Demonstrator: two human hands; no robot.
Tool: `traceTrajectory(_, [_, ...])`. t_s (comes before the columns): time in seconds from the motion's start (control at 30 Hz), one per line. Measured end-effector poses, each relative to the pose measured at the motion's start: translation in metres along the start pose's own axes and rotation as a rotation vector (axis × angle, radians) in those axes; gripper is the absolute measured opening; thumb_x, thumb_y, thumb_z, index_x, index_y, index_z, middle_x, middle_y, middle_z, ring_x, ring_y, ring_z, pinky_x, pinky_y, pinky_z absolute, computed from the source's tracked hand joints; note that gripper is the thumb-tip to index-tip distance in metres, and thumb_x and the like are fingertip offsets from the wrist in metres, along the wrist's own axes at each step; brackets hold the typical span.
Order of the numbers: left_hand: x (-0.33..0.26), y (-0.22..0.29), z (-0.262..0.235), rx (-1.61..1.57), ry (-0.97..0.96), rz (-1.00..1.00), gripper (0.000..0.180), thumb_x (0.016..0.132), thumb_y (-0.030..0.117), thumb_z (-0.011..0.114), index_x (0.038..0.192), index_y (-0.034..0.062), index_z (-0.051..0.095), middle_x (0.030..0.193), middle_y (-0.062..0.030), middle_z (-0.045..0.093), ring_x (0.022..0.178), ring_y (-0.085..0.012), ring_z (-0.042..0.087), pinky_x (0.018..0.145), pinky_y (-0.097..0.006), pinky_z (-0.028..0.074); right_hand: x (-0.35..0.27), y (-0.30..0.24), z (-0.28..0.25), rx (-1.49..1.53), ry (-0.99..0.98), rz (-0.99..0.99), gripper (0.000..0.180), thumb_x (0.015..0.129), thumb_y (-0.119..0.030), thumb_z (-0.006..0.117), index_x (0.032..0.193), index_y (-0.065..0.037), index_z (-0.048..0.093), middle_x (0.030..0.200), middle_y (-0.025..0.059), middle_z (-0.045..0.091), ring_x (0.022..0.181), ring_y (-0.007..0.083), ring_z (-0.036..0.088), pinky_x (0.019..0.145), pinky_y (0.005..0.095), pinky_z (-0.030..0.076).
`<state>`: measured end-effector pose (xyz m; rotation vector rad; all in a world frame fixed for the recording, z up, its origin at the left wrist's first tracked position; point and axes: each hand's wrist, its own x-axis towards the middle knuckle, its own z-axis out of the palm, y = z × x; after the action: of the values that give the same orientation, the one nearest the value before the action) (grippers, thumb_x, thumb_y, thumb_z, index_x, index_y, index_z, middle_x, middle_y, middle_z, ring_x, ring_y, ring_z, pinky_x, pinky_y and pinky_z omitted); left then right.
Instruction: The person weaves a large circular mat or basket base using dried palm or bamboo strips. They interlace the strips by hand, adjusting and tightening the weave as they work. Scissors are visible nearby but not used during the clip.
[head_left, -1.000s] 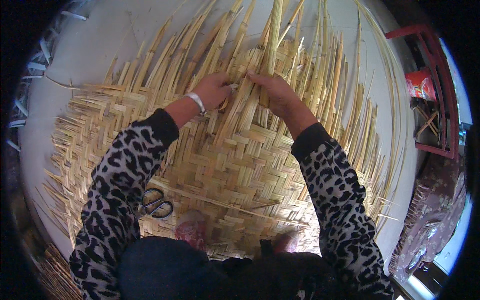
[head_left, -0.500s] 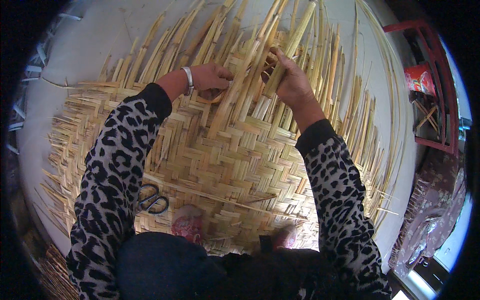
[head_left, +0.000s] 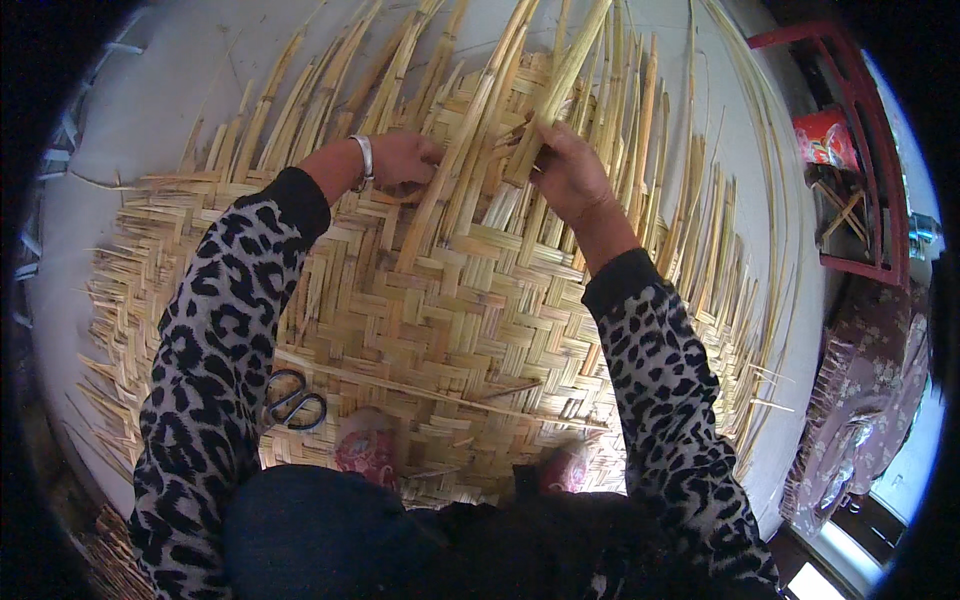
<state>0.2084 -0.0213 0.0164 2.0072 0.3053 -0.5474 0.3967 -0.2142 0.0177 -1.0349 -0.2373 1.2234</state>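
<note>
A mat of flat split-reed strips (head_left: 470,325), woven in a zigzag pattern, spreads beneath both my arms. Long unwoven strips stick out beyond its far edge. My right hand (head_left: 575,180) is closed around a bundle of raised reed strips (head_left: 560,95), thumb on top, fingers partly hidden behind. To its left, my left hand (head_left: 400,163), wearing a silver bracelet (head_left: 364,158), has its fingers curled together beside another upright group of strips (head_left: 465,135). Whatever those fingers pinch is hidden. Black-handled scissors (head_left: 295,402) lie on the mat by my left forearm.
Two red patterned shoes, one of them the left shoe (head_left: 367,452), rest at the mat's near side. A loose strip (head_left: 440,388) lies across the weave. On the right stand a dark red frame (head_left: 890,170) and a fringed floral cloth (head_left: 850,420). Pale floor (head_left: 200,75) surrounds the mat.
The whole view has shifted slightly. My right thumb has come down nearer along the raised strips and closed against them. My left hand stays at much the same spot on the mat.
</note>
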Motion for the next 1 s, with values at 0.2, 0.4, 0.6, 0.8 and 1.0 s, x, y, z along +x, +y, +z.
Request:
traceTrajectory(0.2, [0.010, -0.015, 0.010, 0.237, 0.106, 0.107, 0.029, 0.075, 0.012, 0.059, 0.100, -0.0022, 0.063, 0.081, -0.0108, 0.068, 0.069, -0.0213, 0.061, 0.066, -0.037, 0.050, -0.052, 0.032, -0.002, -0.050, 0.315, -0.140, 0.027, 0.092, -0.010, 0.059, 0.117, -0.002, 0.054, 0.098, 0.0075, 0.062, 0.085, 0.0195, 0.062, 0.076, 0.0336, 0.052])
traceTrajectory(0.4, [0.010, -0.012, 0.018, 0.384, 0.122, 0.044, 0.028, 0.070, 0.015, 0.063, 0.091, -0.0034, 0.064, 0.084, -0.0220, 0.066, 0.079, -0.0376, 0.063, 0.071, -0.043, 0.049, -0.091, 0.061, -0.007, -0.213, 0.499, -0.141, 0.030, 0.088, -0.005, 0.062, 0.117, -0.003, 0.055, 0.091, 0.0084, 0.061, 0.076, 0.0160, 0.061, 0.065, 0.0277, 0.055])
traceTrajectory(0.6, [-0.030, -0.014, 0.069, 0.213, 0.838, 0.137, 0.034, 0.078, 0.009, 0.061, 0.111, 0.0011, 0.060, 0.108, -0.0195, 0.063, 0.101, -0.0369, 0.059, 0.087, -0.044, 0.046, -0.087, 0.065, -0.023, -0.559, 0.544, -0.077, 0.034, 0.087, -0.010, 0.064, 0.118, 0.002, 0.057, 0.087, 0.0114, 0.064, 0.074, 0.0167, 0.066, 0.060, 0.0281, 0.056])
traceTrajectory(0.8, [-0.058, -0.031, 0.119, 0.681, 0.900, 0.139, 0.051, 0.080, 0.010, 0.061, 0.130, 0.0082, 0.051, 0.130, -0.0073, 0.051, 0.119, -0.0312, 0.050, 0.097, -0.042, 0.041, -0.086, 0.055, -0.041, -0.641, 0.518, 0.023, 0.024, 0.085, -0.014, 0.067, 0.100, 0.003, 0.062, 0.084, 0.0104, 0.064, 0.066, 0.0175, 0.067, 0.058, 0.0289, 0.056])
traceTrajectory(1.0, [-0.059, -0.029, 0.120, 0.832, 0.810, 0.070, 0.050, 0.080, 0.016, 0.061, 0.129, 0.0084, 0.053, 0.132, -0.0039, 0.049, 0.118, -0.0284, 0.049, 0.099, -0.041, 0.039, -0.080, 0.068, -0.043, -1.225, 0.487, -0.187, 0.022, 0.084, -0.019, 0.068, 0.090, 0.002, 0.063, 0.075, 0.0109, 0.064, 0.064, 0.0173, 0.067, 0.054, 0.0307, 0.055])
